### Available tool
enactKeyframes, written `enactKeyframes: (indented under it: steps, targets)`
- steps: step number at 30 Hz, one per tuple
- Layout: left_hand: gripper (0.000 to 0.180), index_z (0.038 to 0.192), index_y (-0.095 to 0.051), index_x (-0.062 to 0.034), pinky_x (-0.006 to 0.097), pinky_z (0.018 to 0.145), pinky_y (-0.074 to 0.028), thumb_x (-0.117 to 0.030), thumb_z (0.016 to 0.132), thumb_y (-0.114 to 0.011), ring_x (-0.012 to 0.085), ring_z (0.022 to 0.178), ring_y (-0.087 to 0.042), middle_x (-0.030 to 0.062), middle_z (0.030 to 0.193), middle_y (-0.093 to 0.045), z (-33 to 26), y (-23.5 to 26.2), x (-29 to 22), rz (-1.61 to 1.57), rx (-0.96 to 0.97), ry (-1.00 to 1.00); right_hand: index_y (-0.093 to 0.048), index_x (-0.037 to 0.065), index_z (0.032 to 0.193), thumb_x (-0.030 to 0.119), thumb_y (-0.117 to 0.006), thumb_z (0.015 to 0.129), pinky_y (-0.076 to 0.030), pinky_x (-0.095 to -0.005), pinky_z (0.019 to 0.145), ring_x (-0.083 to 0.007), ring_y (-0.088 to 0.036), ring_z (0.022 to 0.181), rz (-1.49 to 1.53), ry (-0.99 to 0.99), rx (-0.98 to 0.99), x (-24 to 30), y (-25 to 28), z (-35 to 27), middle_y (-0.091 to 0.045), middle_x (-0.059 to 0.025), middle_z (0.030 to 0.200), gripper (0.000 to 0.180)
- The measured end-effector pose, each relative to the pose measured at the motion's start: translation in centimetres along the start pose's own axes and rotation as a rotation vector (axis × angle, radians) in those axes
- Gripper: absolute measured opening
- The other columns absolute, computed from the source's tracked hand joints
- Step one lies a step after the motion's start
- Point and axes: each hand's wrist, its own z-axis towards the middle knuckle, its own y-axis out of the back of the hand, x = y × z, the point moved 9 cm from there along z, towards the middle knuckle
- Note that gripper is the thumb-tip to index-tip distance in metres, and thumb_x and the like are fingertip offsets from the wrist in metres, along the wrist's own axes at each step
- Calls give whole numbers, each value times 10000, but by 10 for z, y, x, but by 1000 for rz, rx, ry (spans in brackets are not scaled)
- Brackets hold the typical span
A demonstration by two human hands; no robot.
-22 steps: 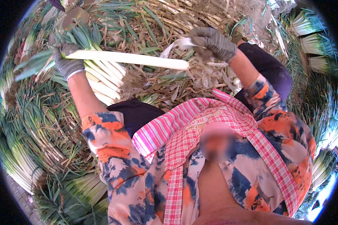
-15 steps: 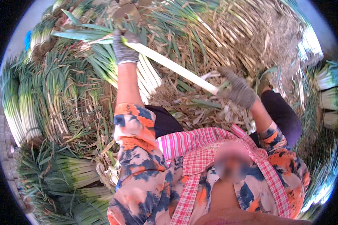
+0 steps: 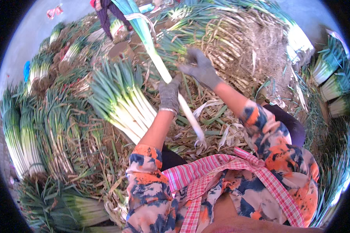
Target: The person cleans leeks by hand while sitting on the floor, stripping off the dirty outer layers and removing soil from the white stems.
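With our left hand (image 3: pixel 169 96), in a grey knitted glove, we are gripping the white shaft of a long green-and-white leek (image 3: pixel 158 64), its fingers wrapping around the stalk. The leek is slanting in front of us, its green leaves pointing away and its roots hanging toward our lap. We are holding our right hand (image 3: pixel 203 70), also grey-gloved, just beside the shaft, thumb and fingers spread apart. A fanned row of white-stemmed, green-topped leeks (image 3: pixel 124 106) is lying to the left, and dry, straw-coloured leaves (image 3: pixel 232 138) are littering the ground below.
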Motion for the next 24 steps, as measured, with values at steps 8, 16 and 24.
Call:
enactKeyframes:
  steps: [8,16,24]
  targets:
    - [330,911,-480,11,304,465,-443,-180,709,-658,187,534,-543,108,656,-549,-11,-17,25,521,27,-180,-570,19,864,360,-648,681,-468,-335,650,-212,-577,687,-36,-67,82,12,25,135,-596,-111,767,395]
    - [455,985,-506,26,308,589,-461,-284,696,-670,211,645,-561,160,757,-580,-13,-31,12,773,76,-202,-541,75,831,344,-507,809,-423,-306,470,-157,-469,520,319,-12,-285,-25,176,105,-496,-45,613,272]
    - [487,1019,-507,20,383,636,-455,-317,692,-635,325,702,-582,225,795,-587,-42,-76,20,1057,364,-304,-541,80,869,325,-513,807,-417,-296,504,-154,-456,533,-6,-69,-658,-88,295,93,-499,-38,631,254]
